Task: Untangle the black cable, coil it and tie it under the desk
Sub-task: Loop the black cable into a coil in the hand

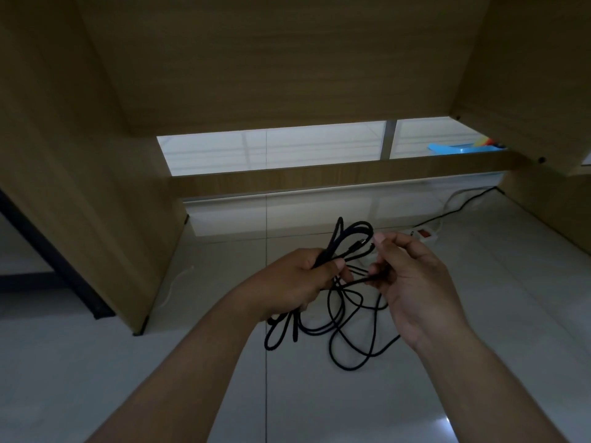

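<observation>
Black cable gripped by left hand, right hand; loops hang downward.

Black cable: matt, finely textured sheath, braided in look. Light-brown desk panels: wood-grain laminate, smooth, matt. White floor tiles: glossy, smooth, reflecting light. White power strip: smooth plastic, with red switch. Blue object beyond the desk: shiny plastic.

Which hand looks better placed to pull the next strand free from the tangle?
Probably the right hand: it pinches a single strand of the thin black cable, while the left hand is full, gripping the bundled loops.
</observation>
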The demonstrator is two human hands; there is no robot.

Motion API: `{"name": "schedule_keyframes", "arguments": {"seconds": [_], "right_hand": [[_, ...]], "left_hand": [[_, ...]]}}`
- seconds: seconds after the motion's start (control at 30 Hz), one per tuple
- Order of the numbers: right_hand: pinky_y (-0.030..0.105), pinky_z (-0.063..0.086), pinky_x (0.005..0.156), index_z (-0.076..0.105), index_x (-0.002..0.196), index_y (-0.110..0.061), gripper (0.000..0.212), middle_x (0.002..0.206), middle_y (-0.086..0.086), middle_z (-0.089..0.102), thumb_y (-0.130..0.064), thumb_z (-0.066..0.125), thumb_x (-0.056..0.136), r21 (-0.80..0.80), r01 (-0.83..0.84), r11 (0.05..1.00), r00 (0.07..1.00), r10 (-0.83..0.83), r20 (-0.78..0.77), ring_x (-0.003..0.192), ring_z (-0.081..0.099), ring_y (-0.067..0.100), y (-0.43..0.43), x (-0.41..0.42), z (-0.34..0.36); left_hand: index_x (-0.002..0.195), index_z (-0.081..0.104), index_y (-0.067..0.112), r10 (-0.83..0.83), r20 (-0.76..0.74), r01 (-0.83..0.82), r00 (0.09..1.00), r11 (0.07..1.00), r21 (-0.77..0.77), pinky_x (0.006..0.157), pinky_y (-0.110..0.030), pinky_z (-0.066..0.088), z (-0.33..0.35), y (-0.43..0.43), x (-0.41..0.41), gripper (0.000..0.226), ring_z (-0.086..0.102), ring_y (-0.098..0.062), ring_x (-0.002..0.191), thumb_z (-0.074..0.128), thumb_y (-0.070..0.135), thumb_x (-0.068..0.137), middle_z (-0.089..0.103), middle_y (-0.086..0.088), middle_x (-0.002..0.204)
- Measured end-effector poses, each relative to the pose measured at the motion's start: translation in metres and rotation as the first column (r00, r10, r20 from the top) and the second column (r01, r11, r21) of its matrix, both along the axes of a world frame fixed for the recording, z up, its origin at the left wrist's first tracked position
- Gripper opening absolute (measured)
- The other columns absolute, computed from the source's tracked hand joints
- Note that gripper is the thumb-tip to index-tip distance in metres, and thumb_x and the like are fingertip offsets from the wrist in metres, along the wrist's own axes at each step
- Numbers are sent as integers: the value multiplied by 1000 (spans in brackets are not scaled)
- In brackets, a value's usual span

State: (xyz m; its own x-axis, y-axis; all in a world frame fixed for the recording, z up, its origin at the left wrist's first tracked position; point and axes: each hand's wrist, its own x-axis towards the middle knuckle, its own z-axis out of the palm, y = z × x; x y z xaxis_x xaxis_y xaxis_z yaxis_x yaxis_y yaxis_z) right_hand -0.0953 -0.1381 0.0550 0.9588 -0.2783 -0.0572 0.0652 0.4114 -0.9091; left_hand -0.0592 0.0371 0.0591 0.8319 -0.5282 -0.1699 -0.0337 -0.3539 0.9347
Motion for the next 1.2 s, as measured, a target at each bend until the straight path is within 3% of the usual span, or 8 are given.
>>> {"name": "schedule_keyframes", "arguments": {"seconds": [0.2,0.33,0.43,0.5,0.7,0.87,1.07,1.2], "right_hand": [[32,53,59,73,76,-23,9,58,-2,54,-18,72,83,15,14,1000,1000,-14,0,56,54,13,1,-1,2],[34,53,68,71,77,-23,10,63,-1,57,-32,76,75,22,6,1000,1000,-7,27,60,56,13,3,-2,5],[27,52,74,70,90,-24,27,75,-6,68,-40,79,70,-204,-35,978,997,49,63,73,64,11,8,-5,5],[15,49,72,70,91,-26,15,83,-9,73,-34,75,79,-405,-83,911,991,119,64,80,67,3,14,-8,3],[10,47,65,66,81,-22,11,79,-3,69,-27,65,91,-570,0,821,987,90,130,77,64,9,21,-10,-1],[31,51,80,59,91,-21,15,85,-5,73,-26,47,99,-504,112,857,991,-55,126,84,67,12,12,-6,2],[32,42,45,65,86,-25,21,51,-8,44,-17,49,97,-400,70,914,996,-39,84,39,43,13,6,-6,4],[25,35,49,74,83,-33,21,47,-11,50,-26,59,94,-513,93,853,995,-57,85,42,43,7,11,-9,1]], "left_hand": [[105,71,15,-112,-178,96,978,991,-98,45,-20,30,3,-7,-7,37,30,-7,45,46,42,101,35,7,62],[95,67,14,-26,-206,-8,978,987,-162,44,-19,31,3,-12,-7,32,32,-6,42,48,39,101,40,10,59],[93,62,15,77,-319,-176,945,939,-297,41,-18,30,6,-10,-2,27,30,-6,43,50,39,100,38,9,59],[90,60,17,97,-370,-238,924,903,-357,39,-18,30,8,-9,0,25,29,-6,43,51,39,100,38,8,60],[84,51,18,92,-303,-187,949,935,-302,41,-19,33,3,-16,-5,28,31,-7,43,52,42,99,38,7,61],[105,66,15,135,-253,-221,958,910,-350,42,-19,35,4,-18,-3,28,35,-6,43,48,36,101,41,8,60],[101,61,19,136,-219,-225,966,862,-454,43,-19,36,6,-20,-4,27,34,-7,43,42,38,102,38,8,59],[113,66,32,189,-93,-210,978,912,-352,46,-20,36,4,-27,-8,29,35,-7,46,41,43,102,38,11,57]]}}
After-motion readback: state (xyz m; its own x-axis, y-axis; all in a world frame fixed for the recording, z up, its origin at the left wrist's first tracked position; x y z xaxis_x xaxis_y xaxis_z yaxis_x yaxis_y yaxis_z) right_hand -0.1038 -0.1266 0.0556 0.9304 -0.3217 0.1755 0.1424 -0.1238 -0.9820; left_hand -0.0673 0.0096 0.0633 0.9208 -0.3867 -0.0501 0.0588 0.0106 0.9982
